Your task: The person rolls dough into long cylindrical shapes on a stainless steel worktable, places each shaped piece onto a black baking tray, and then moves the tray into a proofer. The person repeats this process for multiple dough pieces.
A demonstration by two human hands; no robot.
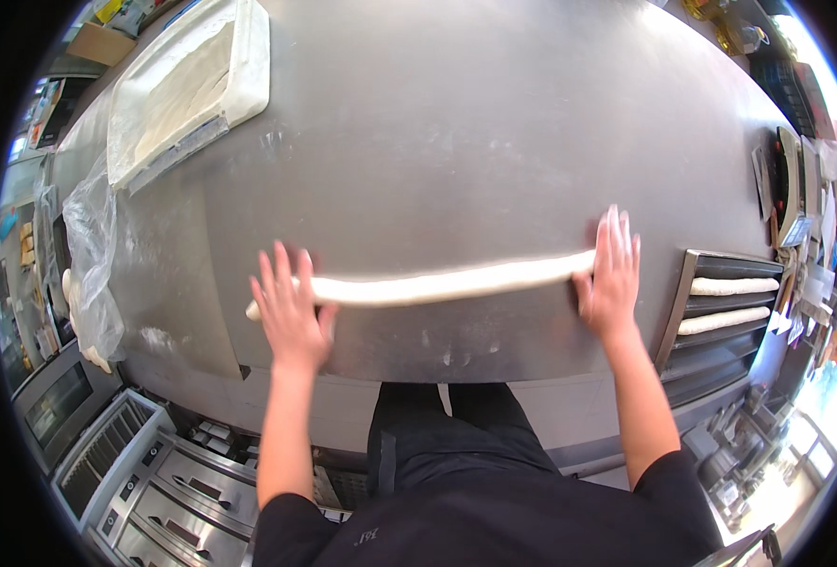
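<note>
A long, pale rope of dough [447, 282] lies crosswise on the steel worktop [475, 142]. My left hand [291, 302] rests over its left part, palm down with fingers spread, and a short tip of dough shows beyond it. My right hand [609, 279] covers the right end, its fingers stretched out toward the far side of the worktop. The dough beneath both hands is hidden.
At the upper left sits a white tub [248, 85] dusted with flour. Clear plastic [97, 255] partly covers pale dough [76, 307] at the left. A grooved metal tray [716, 354] at the right holds two dough ropes [725, 285]. Assorted items crowd the far right edge.
</note>
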